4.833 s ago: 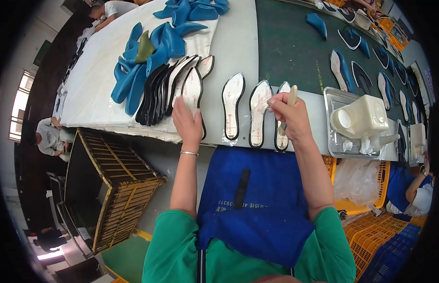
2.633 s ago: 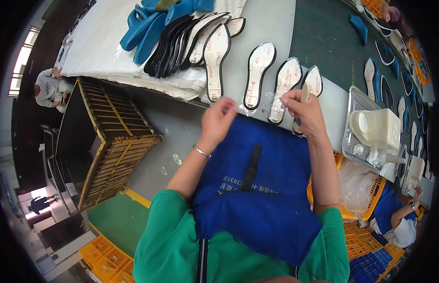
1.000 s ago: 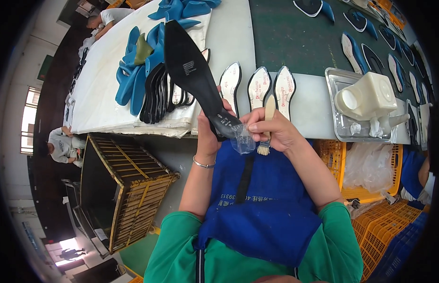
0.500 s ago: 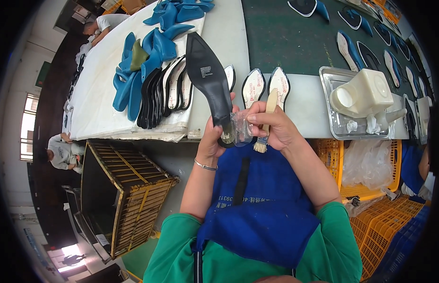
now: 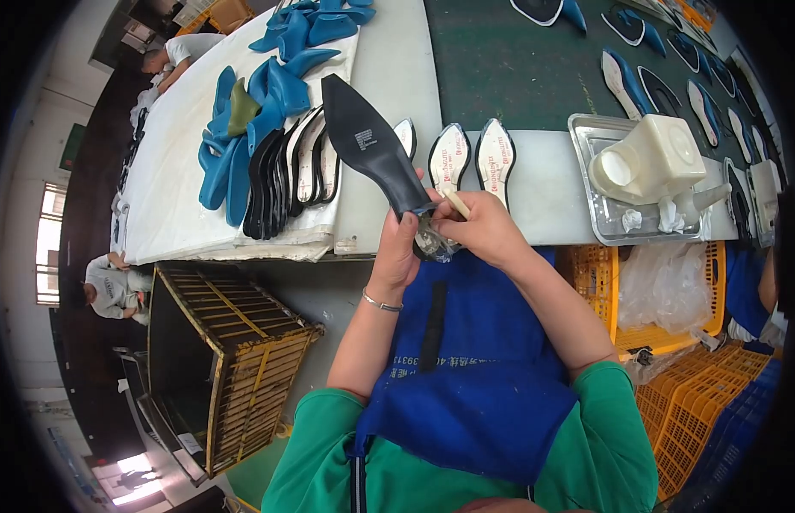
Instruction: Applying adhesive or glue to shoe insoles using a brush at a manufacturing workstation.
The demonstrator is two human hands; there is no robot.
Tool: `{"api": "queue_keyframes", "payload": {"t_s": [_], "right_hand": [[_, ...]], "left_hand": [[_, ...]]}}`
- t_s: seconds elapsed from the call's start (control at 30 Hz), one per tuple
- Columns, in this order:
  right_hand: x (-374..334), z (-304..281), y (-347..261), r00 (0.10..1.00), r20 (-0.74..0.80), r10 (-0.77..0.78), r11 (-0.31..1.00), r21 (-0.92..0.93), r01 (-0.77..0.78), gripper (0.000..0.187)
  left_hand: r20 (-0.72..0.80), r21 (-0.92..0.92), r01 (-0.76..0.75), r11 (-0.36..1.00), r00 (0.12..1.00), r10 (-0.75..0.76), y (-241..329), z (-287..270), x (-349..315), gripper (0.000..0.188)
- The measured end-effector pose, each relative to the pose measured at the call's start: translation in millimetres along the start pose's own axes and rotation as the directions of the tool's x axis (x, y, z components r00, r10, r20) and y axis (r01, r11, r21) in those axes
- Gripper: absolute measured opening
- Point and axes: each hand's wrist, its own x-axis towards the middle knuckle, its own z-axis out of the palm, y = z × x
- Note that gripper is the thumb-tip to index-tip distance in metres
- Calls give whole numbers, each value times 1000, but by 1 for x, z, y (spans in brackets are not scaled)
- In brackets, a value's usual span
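Observation:
My left hand (image 5: 397, 248) grips a black pointed shoe sole (image 5: 368, 150) near its heel end, with the toe pointing up and away. Crumpled clear plastic film (image 5: 433, 242) sits around the narrow heel end. My right hand (image 5: 490, 227) pinches at that film and also keeps hold of a brush (image 5: 456, 204); only its pale handle shows, and the bristles are hidden. Just beyond my hands, white insoles with dark edges lie on the table, one insole (image 5: 450, 158) beside another insole (image 5: 496, 158).
Blue shoe lasts (image 5: 282, 94) and a row of black-edged soles (image 5: 273, 175) lie left on white cloth. A metal tray (image 5: 603, 231) with a cream container (image 5: 658, 162) stands right. Below are a slatted crate (image 5: 252, 368) and yellow baskets (image 5: 714, 316). Two people are at far left.
The plastic film has gone from beside the heel to around it. My right hand has moved left and turned, hiding the brush's bristles. The sole's toe leans slightly further left.

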Motion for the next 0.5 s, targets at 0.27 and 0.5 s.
{"api": "queue_keyframes", "payload": {"t_s": [0.27,0.5], "right_hand": [[-3,3,16,971,-210,-119,988,-124,94,19],[-16,-1,-3,972,-208,-108,959,-280,47,13]], "left_hand": [[68,-138,52,989,997,-43,3,7,-3,94],[33,31,272,962,962,-272,15,7,-3,68]]}}
